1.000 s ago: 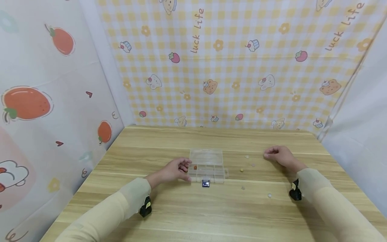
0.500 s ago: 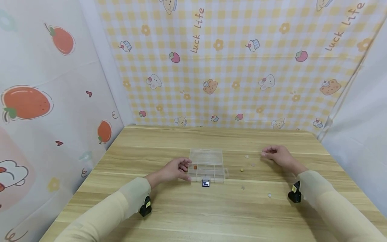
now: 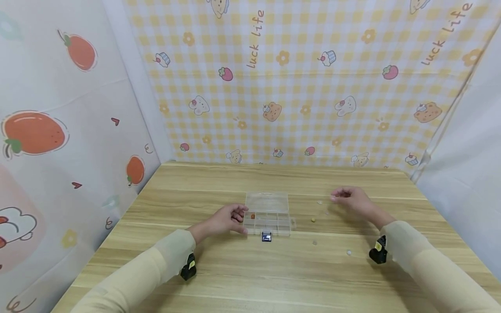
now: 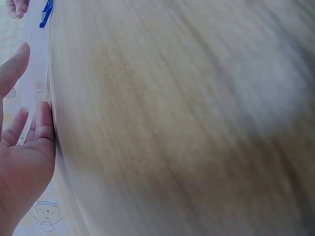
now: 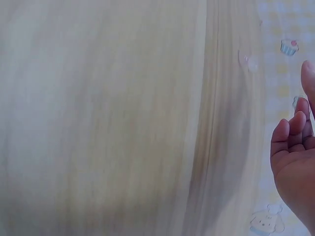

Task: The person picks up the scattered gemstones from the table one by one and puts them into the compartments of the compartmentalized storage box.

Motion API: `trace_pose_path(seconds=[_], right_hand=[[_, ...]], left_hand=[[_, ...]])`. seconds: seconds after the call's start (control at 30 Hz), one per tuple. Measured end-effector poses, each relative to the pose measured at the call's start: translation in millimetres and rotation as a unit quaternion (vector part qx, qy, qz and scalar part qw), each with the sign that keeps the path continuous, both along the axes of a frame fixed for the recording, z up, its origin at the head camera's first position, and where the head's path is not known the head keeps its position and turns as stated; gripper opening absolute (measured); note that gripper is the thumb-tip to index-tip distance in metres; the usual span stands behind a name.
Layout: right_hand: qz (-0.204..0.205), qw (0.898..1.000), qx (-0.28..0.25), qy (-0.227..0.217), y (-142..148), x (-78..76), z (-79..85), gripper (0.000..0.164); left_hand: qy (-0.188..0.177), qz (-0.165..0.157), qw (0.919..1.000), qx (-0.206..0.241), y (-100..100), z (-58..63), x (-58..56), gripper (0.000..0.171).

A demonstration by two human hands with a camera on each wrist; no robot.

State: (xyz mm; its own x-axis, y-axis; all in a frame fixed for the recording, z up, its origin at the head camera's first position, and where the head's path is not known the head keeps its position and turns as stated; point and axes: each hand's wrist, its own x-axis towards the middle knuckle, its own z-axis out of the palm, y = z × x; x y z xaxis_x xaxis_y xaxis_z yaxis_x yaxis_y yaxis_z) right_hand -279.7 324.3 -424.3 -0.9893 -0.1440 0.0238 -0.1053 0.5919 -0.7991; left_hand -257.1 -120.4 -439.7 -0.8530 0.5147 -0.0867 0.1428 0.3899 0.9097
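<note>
- left hand [image 3: 228, 219] rests on the wooden surface [image 3: 250, 269] against the left side of the clear compartment box [image 3: 269, 215]; fingers loosely curled beside the box wall, thumb apart, gripping nothing plainly; in the left wrist view the fingers [image 4: 42, 125] lie relaxed
- box sits mid-surface, lid open and tilted back; one orange bead [image 3: 252, 216] in a left compartment; blue latch [image 3: 266, 237] at the front edge
- right hand [image 3: 352, 200] hovers just over the surface, right of the box; fingers loosely bent, tips close together, nothing visibly pinched; wrist view shows relaxed fingers [image 5: 290, 132]
- loose beads lie between box and right hand: pale bead [image 3: 320, 202] nearest the fingertips; yellow bead [image 3: 313, 220] closer to the box; white bead [image 3: 349, 252] nearer the person
- step judged: picking one small bead; best done with thumb and forefinger tips coming straight down, since round beads likely roll if nudged sideways
- left hand bracing the box seems wise; the box is light and may slide
</note>
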Motion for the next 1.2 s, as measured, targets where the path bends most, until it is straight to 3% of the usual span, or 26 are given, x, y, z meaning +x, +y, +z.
trace_pose_path(seconds=[0.43,1.2], right_hand=[[0.039,0.997,-0.063,0.003,-34.0,7.2,7.2,0.033],[0.098,0.989,-0.111,-0.006,-100.5,13.5,8.7,0.022]], left_hand=[[0.002,0.001,1.0000,-0.006,0.1,-0.4,0.3,0.068],[0.007,0.003,0.9999,-0.014,-0.2,-1.6,-0.5,0.067]])
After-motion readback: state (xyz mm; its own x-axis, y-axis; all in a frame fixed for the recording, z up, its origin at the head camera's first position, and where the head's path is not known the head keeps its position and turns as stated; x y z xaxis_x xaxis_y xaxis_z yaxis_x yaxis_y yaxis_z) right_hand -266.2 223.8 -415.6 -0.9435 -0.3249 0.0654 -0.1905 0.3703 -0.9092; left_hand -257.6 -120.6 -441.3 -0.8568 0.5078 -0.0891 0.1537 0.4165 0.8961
